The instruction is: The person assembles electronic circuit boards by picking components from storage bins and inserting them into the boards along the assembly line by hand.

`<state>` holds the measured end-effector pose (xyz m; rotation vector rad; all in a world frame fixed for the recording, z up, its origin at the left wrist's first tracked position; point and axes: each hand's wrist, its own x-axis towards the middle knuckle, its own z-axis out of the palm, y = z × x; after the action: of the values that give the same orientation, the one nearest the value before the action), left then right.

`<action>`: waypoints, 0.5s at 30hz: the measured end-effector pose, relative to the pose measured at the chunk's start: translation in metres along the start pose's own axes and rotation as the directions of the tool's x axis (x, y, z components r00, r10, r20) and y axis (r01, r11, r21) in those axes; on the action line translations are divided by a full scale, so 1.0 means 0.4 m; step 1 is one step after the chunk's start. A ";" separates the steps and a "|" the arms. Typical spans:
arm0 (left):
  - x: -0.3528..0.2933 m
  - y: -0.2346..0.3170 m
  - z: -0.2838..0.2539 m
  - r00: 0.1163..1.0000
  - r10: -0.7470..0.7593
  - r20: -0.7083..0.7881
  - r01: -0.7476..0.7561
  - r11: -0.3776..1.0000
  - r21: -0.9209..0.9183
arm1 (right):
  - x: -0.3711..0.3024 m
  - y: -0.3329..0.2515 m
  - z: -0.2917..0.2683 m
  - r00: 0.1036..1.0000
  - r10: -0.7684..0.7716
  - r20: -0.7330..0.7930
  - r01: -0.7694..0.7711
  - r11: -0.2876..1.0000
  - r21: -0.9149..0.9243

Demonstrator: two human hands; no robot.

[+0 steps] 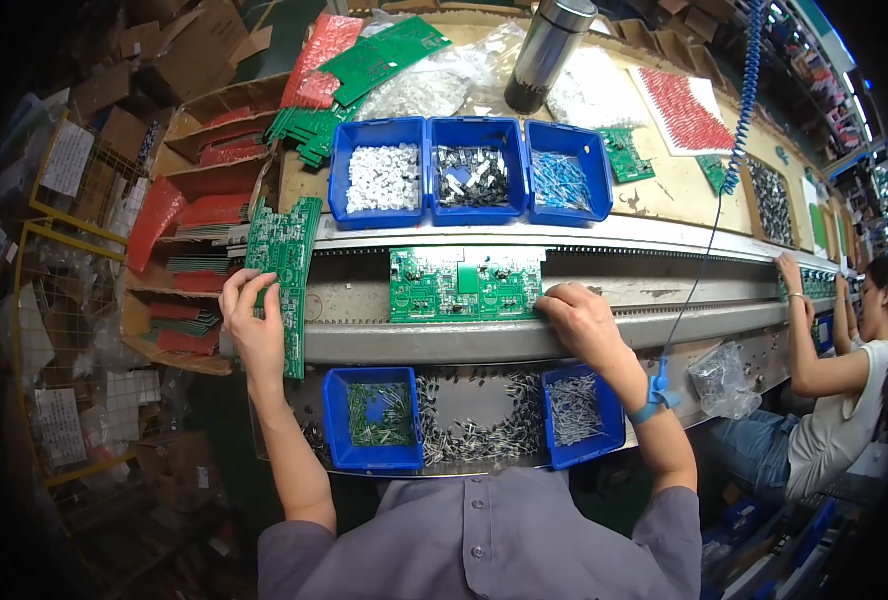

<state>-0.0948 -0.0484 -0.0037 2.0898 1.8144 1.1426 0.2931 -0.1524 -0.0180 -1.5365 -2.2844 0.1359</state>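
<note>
A wide green rectangular circuit board [425, 288] sits in the centre of the frame, between the rails of a grey metal track [354, 340]. At its lower right corner the right hand [586, 322] curls its fingers close together, touching the edge; whether they pinch it, I cannot tell. At centre left, a long green circuit board [291, 255] stretches up and down across the track, its left edge pinched between the nearly closed thumb and fingers of the left hand [255, 322]. Both boards look light, stiff and easily damaged, best held by their edges, clear of the mounted parts. Above the track stand three blue plastic bins [476, 212] of small parts; below it, two blue plastic trays [372, 460] flank loose wire-legged components [479, 438].
</note>
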 end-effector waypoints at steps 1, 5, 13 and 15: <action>0.000 0.003 -0.001 1.000 0.001 -0.004 -0.001 1.000 -0.002 | -0.002 0.002 0.002 1.000 0.003 -0.005 -0.003 1.000 0.000; -0.011 0.032 -0.015 0.997 -0.068 0.036 0.063 0.988 0.140 | 0.026 -0.031 -0.015 0.999 0.052 0.002 -0.052 0.998 -0.020; -0.034 0.026 0.002 0.958 -0.208 0.197 0.112 0.904 0.412 | 0.175 -0.234 0.074 0.971 -0.093 0.220 0.090 0.996 0.026; -0.034 0.033 -0.002 0.951 -0.242 0.191 0.138 0.888 0.438 | 0.221 -0.290 0.102 0.956 -0.079 0.282 0.099 0.994 -0.056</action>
<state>-0.0845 -0.0642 -0.0016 2.0728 2.2296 0.4481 0.1481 -0.1126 0.0005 -1.5274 -2.5988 0.2678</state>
